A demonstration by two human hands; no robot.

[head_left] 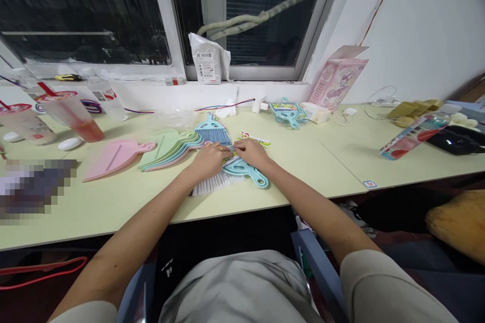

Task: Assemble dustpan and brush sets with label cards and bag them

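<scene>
- Hands meet over a small blue brush-and-dustpan set [242, 169] lying near the front middle of the table, its white bristles pointing toward the near edge and its blue handle to the right.
- The left hand [208, 160] rests on the set with fingers curled down on it; the right hand [253, 151] pinches the printed label card [253, 139] at the top of the set between thumb and fingertips.
- Judged from this, the left hand should press the set flat while the right works only the card, with small pulls so it does not tear.
- Just left lies a fanned stack of green dustpans [172, 149] with a blue brush [212, 132] behind it, then a pink dustpan [113, 157] further left.
- Far right of the hands, more packaged blue sets [288, 112] sit beside a pink box [337, 83].
- Two lidded drink cups [70, 113] stand at the far left.
- The pale green table [322, 171] runs under a dark window [261, 10], with a white wall [428, 30] to the right.
</scene>
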